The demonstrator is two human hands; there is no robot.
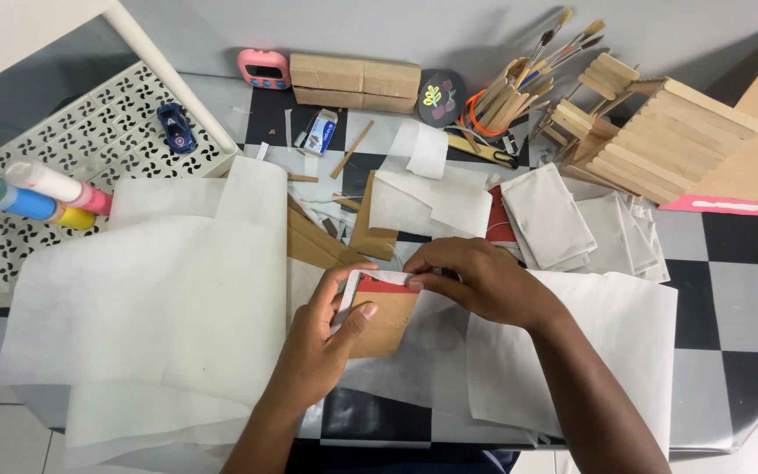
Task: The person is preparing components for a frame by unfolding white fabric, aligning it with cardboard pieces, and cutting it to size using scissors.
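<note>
- Our left hand (322, 338) pinches the left edge of a brown cardboard piece with a red band (386, 318), at the table's centre.
- Our right hand (475, 281) presses a white fabric strip (377, 277) along its top edge, fingers closed.
- Large white fabric sheets (160, 307) lie around it.

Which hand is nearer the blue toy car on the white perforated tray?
Left. The left hand is at the brown card piece, below and right of the blue toy car. The right hand lies farther right, on the card's top edge.
</note>
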